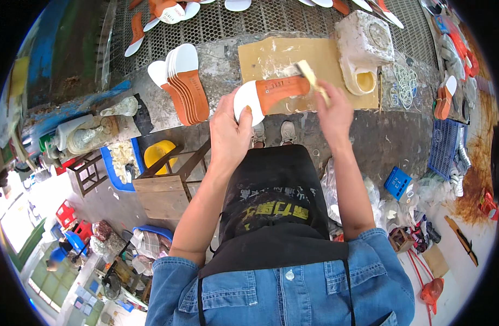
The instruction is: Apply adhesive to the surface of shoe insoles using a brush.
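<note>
Gripping | left hand [230, 127]: insole [284, 93], white end | right hand [334, 111]: curled around brush [316, 81]

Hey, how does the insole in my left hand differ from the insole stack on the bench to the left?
The held insole is a single piece gripped by the left hand, while the insole stack is several overlapping pieces lying on the bench. The held insole's white end points left; the insole stack's white ends point away from you. Both are white and orange-brown.

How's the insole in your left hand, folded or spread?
Spread out: the insole stretches from the left hand toward the brush, no fold showing.
</note>
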Available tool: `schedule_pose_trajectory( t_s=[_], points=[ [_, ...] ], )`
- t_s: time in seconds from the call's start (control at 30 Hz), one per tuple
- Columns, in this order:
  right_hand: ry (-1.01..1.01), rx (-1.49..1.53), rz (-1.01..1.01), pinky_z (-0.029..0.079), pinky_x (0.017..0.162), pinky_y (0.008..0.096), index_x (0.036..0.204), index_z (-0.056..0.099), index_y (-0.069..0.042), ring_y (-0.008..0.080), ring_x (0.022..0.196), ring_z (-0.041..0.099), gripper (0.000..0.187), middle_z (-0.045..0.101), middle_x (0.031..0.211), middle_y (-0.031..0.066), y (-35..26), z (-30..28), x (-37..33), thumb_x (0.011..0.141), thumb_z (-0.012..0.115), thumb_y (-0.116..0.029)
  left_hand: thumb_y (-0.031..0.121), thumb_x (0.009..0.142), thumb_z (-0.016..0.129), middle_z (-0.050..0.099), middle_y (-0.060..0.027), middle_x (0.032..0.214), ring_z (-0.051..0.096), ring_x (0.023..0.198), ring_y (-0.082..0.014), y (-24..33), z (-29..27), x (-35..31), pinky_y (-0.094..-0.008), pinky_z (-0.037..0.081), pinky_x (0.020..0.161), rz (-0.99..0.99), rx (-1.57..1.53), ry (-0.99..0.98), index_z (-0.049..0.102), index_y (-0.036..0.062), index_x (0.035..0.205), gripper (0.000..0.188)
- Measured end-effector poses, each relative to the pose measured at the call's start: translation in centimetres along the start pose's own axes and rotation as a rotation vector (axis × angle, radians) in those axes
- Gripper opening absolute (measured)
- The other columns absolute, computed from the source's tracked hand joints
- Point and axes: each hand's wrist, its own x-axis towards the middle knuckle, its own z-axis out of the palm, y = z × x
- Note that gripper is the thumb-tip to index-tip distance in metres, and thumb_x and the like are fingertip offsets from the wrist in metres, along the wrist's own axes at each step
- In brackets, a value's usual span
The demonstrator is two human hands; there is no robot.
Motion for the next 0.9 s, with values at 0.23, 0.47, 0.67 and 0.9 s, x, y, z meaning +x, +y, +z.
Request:
schedule_pose_trajectory(
  t_s=[0.23, 0.47, 0.67, 0.9],
  points=[
    [-0.159, 0.482, 0.112, 0.052, 0.078, 0.0347, 0.114, 0.070, -0.006, 0.0291, 0.087, 0.068, 0.027, 0.068, 0.096, 0.0136, -2.5, -0.8, -6.0, 0.087, 0.072, -0.007, 0.008, 0.092, 0.058, 0.066, -0.0213, 0.116, 0.066, 0.107, -0.0313, -0.7, 0.2, 0.6, -0.0388, 0.050, 0.093, -0.141, -0.033, -0.003, 0.059, -0.0025, 0.127, 0.037],
    [-0.024, 0.449, 0.339, 0.051, 0.081, 0.0286, 0.118, 0.068, -0.003, 0.0174, 0.089, 0.066, 0.029, 0.068, 0.097, 0.0113, 2.2, -0.5, -6.6, 0.090, 0.071, -0.006, 0.008, 0.092, 0.058, 0.067, -0.0194, 0.113, 0.067, 0.104, -0.0266, -1.3, 0.4, 0.3, -0.0366, 0.050, 0.091, -0.154, -0.087, 0.000, 0.059, -0.0027, 0.128, 0.038],
    [-0.056, 0.211, 0.214, 0.052, 0.078, 0.0330, 0.117, 0.070, -0.005, 0.0213, 0.084, 0.068, 0.026, 0.071, 0.098, 0.0127, 2.3, -0.4, -5.7, 0.092, 0.070, -0.011, 0.007, 0.091, 0.057, 0.068, -0.0171, 0.114, 0.066, 0.104, -0.0231, -1.8, 0.0, 0.3, -0.0355, 0.050, 0.092, -0.181, -0.088, -0.008, 0.059, -0.0031, 0.128, 0.038],
    [-0.075, 0.054, 0.042, 0.053, 0.076, 0.0432, 0.112, 0.071, -0.011, 0.0377, 0.088, 0.067, 0.024, 0.070, 0.096, 0.0163, -0.1, -0.1, 0.7, 0.088, 0.070, -0.015, 0.007, 0.091, 0.055, 0.068, -0.0173, 0.115, 0.065, 0.106, -0.0232, -1.5, 0.1, 0.1, -0.0354, 0.049, 0.094, -0.176, -0.086, -0.012, 0.059, -0.0025, 0.129, 0.039]
  ],
)
